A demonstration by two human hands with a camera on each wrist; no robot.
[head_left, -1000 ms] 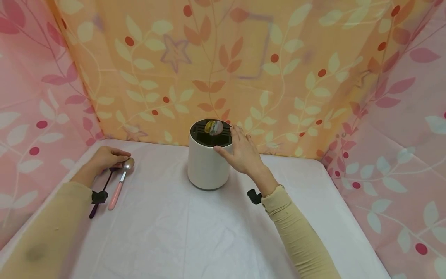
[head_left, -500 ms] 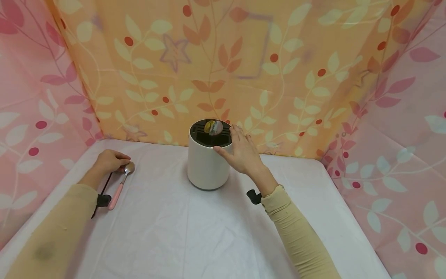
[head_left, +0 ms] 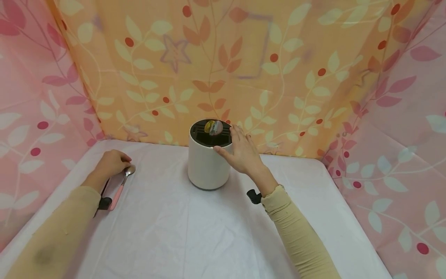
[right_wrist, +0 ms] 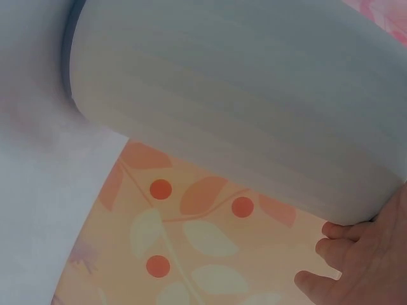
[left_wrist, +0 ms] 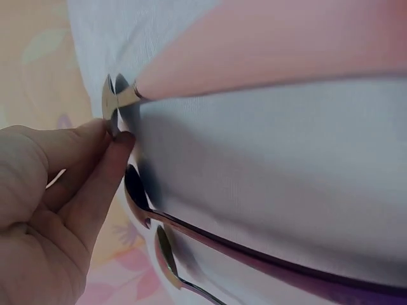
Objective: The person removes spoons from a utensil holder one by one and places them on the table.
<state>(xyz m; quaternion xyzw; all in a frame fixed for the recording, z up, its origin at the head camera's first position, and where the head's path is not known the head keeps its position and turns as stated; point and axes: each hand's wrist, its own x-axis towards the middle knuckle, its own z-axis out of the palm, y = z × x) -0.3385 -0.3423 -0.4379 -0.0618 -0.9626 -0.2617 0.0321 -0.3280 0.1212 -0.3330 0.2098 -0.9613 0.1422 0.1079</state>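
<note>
At the left of the table, my left hand (head_left: 112, 162) pinches the bowl edge of a spoon with a pink handle (head_left: 119, 195), seen closely in the left wrist view as a metal bowl (left_wrist: 110, 100) between thumb and finger. A purple-handled spoon (left_wrist: 210, 238) lies beside it. A third spoon (left_wrist: 166, 254) lies past that one, its handle cut off by the frame. My right hand (head_left: 242, 153) rests with extended fingers against the upper rim of a white cylindrical holder (head_left: 208, 166) with a black slotted top. Two rounded pieces, one yellow (head_left: 209, 126) and one greyish-pink (head_left: 217, 128), stick up from the slots.
A white cloth (head_left: 167, 232) covers the table. Behind it hangs an orange leaf-patterned curtain (head_left: 223, 58), with pink patterned curtains (head_left: 397, 128) at both sides. A black wrist mount (head_left: 254, 196) sits at the right cuff, another (head_left: 105, 203) at the left.
My left hand has shifted slightly right and toward me, to the tip of the pink-handled spoon, covering more of the darker spoon. The right hand and holder have stayed put.
</note>
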